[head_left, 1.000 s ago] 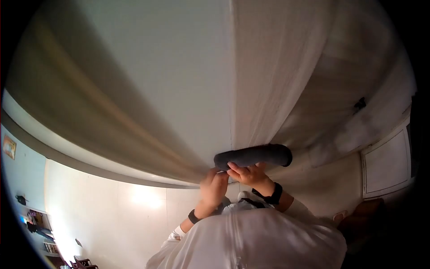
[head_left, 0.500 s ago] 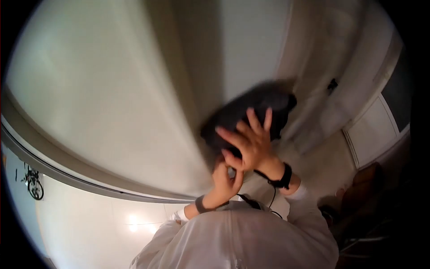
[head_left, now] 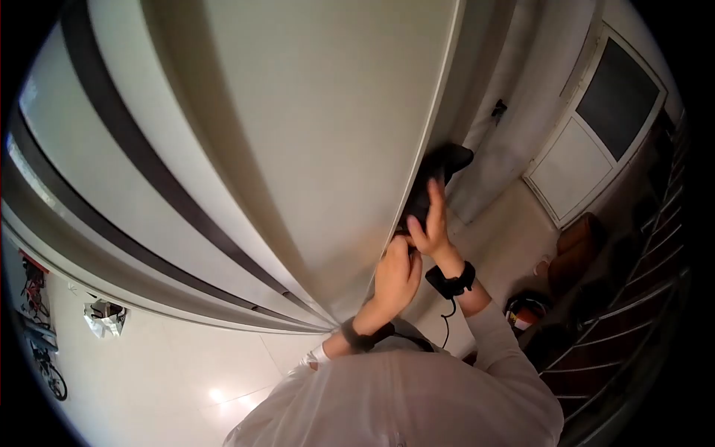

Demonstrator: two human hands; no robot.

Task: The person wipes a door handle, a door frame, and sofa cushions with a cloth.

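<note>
A dark, soft-looking item (head_left: 447, 160), perhaps cloth, is at the edge of a tall pale panel (head_left: 328, 127), partly hidden behind that edge. My right hand (head_left: 436, 227) lies against the item's near side, with fingers stretched upward and the thumb apart. Just left of it, at the panel's edge, my left hand (head_left: 397, 277) has its fingers curled together. What those fingers hold, if anything, is hidden. Both wrists wear dark bands, and a cable hangs from the one on the right.
A white door (head_left: 577, 164) with a dark pane stands at the upper right. Brown rounded objects (head_left: 577, 249) and a dark rack with metal bars (head_left: 618, 335) are below it. A white bag (head_left: 104, 316) and bicycles (head_left: 48, 372) appear at the left.
The view has swung round, bringing the panel's edge and the door further in. The dark item now shows narrower beside the edge. My right hand's spread fingers have turned more upright.
</note>
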